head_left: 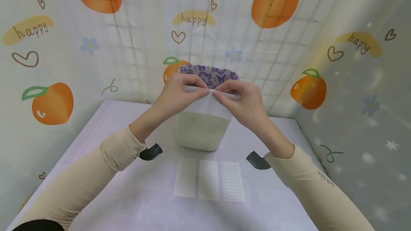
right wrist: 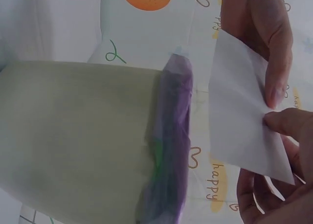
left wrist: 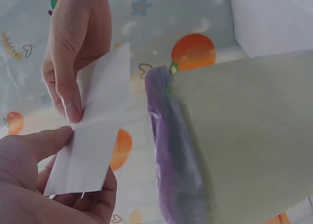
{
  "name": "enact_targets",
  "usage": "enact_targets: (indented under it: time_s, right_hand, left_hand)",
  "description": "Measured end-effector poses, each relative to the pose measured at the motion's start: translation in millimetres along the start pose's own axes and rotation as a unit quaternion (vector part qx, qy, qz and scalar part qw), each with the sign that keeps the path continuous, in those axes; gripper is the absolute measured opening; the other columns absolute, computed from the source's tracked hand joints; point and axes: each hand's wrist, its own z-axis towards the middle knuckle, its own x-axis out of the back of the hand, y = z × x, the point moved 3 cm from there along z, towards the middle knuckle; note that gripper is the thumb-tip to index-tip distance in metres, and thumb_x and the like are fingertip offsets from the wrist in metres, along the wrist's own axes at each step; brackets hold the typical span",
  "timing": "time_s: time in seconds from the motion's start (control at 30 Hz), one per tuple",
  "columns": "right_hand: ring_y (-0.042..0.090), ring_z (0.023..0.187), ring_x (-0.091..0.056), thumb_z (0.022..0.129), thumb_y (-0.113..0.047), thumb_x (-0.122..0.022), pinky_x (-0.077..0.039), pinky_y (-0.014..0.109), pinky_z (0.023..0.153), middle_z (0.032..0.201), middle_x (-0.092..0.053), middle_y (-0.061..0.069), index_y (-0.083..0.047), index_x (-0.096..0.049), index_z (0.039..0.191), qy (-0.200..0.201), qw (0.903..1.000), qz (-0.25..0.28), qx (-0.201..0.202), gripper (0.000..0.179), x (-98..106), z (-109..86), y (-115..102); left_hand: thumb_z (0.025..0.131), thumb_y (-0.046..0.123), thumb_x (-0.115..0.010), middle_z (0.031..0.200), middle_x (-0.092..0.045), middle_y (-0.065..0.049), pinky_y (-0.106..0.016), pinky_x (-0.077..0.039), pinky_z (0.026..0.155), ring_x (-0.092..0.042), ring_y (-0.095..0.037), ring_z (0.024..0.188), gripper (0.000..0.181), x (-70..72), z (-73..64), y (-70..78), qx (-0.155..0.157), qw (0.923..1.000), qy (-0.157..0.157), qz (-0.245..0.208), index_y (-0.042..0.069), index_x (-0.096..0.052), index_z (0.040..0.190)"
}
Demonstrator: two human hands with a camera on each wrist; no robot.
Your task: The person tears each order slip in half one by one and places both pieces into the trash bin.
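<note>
In the head view, my left hand (head_left: 174, 93) and right hand (head_left: 247, 101) pinch the top edge of a white sheet of paper (head_left: 205, 103) between thumbs and fingers. Their thumbs almost meet at its middle. The sheet has a slight crease between the thumbs, seen in the left wrist view on the paper (left wrist: 98, 111). Behind and below it stands a pale green bin (head_left: 200, 133), upright on the table. A thin purple bag (right wrist: 176, 116) is folded over the bin's rim, and the wrist views show the paper apart from it.
Three paper slips lie in a row on the white-covered table (head_left: 128, 191) before the bin: two plain slips (head_left: 185, 177) and a lined slip (head_left: 233, 181). Printed curtains (head_left: 144, 45) with oranges hang behind and to the sides. A dark wrist mount (head_left: 151, 152) juts from my left sleeve.
</note>
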Motion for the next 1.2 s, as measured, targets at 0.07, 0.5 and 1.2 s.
enact_targets:
  time_s: [0.07,0.5,1.2]
  right_hand:
    - [0.014,0.090,-0.073,0.097,-0.017,-0.078,-0.061,0.033,0.091,0.090,-0.079,0.005,-0.008,-0.080,0.094,-0.003,1.0000,0.004,-0.001,0.009,2.0,4.5,-0.3]
    - [0.020,0.094,-0.074,0.097,-0.017,-0.077,-0.060,0.043,0.097,0.094,-0.080,0.008,-0.006,-0.081,0.098,-0.007,0.9995,-0.025,-0.015,0.011,14.3,32.9,5.0]
    - [0.014,0.099,-0.073,0.098,-0.030,-0.077,-0.055,0.021,0.083,0.100,-0.081,0.005,-0.013,-0.084,0.102,0.017,0.9965,-0.072,-0.040,0.019,23.6,85.6,6.1]
  left_hand:
    - [0.096,0.017,-0.078,0.094,-0.078,0.000,-0.038,-0.051,0.101,-0.067,-0.011,0.105,0.006,0.9,5.0,2.1,0.000,1.0000,-0.002,0.005,0.013,-0.081,0.092]
    - [0.097,0.017,-0.077,0.098,-0.079,0.002,-0.033,-0.055,0.093,-0.070,-0.011,0.101,0.009,2.2,38.9,5.3,0.001,0.9999,-0.003,0.017,0.012,-0.081,0.091]
    - [0.099,0.018,-0.076,0.100,-0.076,-0.001,-0.030,-0.049,0.088,-0.063,-0.015,0.099,0.012,26.2,85.8,0.5,0.084,0.9947,0.011,-0.058,0.006,-0.080,0.098]
